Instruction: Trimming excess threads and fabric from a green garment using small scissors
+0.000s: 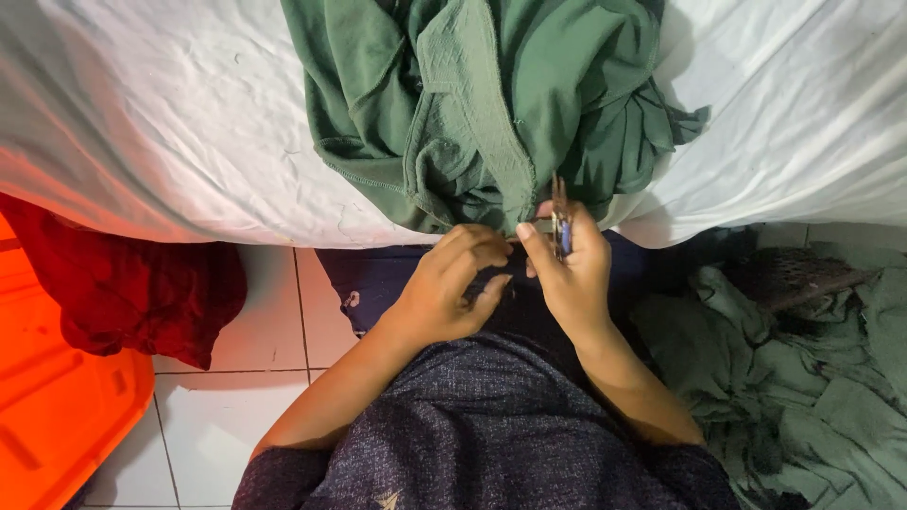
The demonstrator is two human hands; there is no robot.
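Note:
A crumpled green garment (491,104) lies on a white sheet (170,123) and hangs over its front edge. My right hand (567,274) grips a small metal tool with a blue handle (559,219), like a thread clipper, its tip against the garment's lower hem. My left hand (453,283) sits just left of it, fingers curled and pinching at the same hem. Whether cloth is fully held there is partly hidden by the fingers.
A red cloth (142,293) hangs at the left above an orange plastic crate (57,406). White floor tiles (217,406) show below. A heap of green cloth pieces (812,378) lies on the floor at the right.

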